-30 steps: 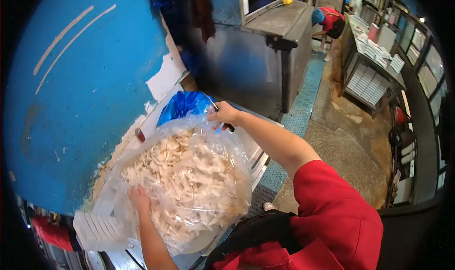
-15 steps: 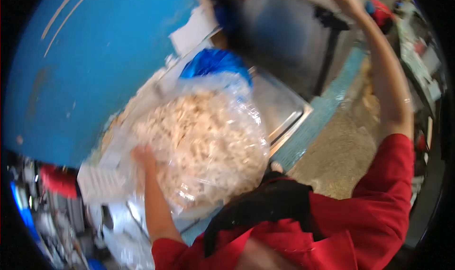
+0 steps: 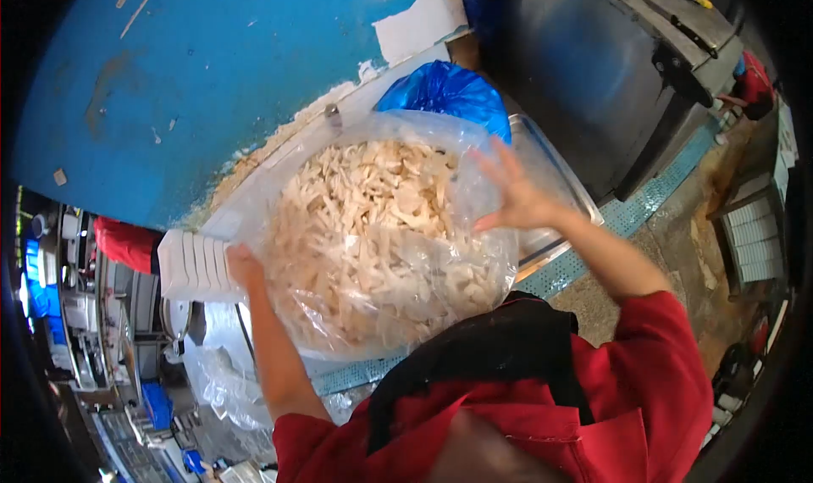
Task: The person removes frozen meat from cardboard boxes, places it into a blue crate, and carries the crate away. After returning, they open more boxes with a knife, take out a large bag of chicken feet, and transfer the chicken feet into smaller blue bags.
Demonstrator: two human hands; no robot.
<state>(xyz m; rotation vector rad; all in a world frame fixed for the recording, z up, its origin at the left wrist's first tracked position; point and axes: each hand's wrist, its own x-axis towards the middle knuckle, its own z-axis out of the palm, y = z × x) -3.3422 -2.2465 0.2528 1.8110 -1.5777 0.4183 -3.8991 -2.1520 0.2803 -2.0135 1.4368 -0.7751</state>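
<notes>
A large clear plastic bag (image 3: 487,267) stands open in front of me. It is full of pale cream, torn strips (image 3: 373,195) that look like oyster mushrooms. My left hand (image 3: 246,267) is closed at the bag's left edge, right beside a stack of white ribbed trays (image 3: 195,267). On the other side, my right hand (image 3: 521,195) has its fingers spread over the bag's right rim, with nothing in its grasp. Just behind the bag sits a shiny blue plastic bag (image 3: 449,93).
A blue wall panel (image 3: 212,76) rises at the back left. A metal tray (image 3: 550,178) lies right of the bag, near a large steel unit (image 3: 584,76). Another person in red (image 3: 751,85) is at the far right. White containers (image 3: 756,237) stand on a rack below them.
My right hand has come down from the upper right to the bag's right rim, fingers spread. My left hand stays at the bag's left side. The view has shifted.
</notes>
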